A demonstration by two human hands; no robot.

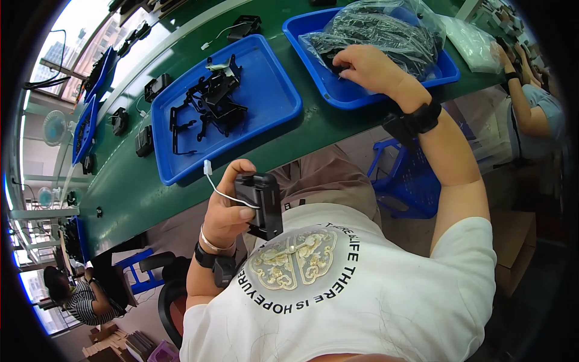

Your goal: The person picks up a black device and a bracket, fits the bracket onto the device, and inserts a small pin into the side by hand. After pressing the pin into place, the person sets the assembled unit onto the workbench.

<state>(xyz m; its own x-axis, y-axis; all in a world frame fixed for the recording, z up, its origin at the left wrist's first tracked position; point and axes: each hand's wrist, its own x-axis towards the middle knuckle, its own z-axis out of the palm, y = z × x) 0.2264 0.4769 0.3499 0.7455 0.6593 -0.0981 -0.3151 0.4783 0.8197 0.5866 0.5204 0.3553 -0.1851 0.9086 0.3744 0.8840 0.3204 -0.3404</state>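
Note:
My left hand [226,208] is closed around a black box-shaped electronic unit [266,205], held in front of my shirt near the table's edge. A thin white cable [218,188] runs from the unit over my fingers and ends in a small white plug [207,168]. My right hand [369,67] reaches into the blue tray [356,99] at the right, its fingers drawn together at the edge of a clear plastic bag [383,36] full of dark parts. What those fingers pinch is too small and partly hidden to name.
Left of that tray, another blue tray [265,117] holds several black brackets [217,99]. Black units with white cables [145,142] lie on the green table [120,181]. At the far right is a white plastic bag [473,45], near another person [534,108]. A blue stool [410,184] stands below.

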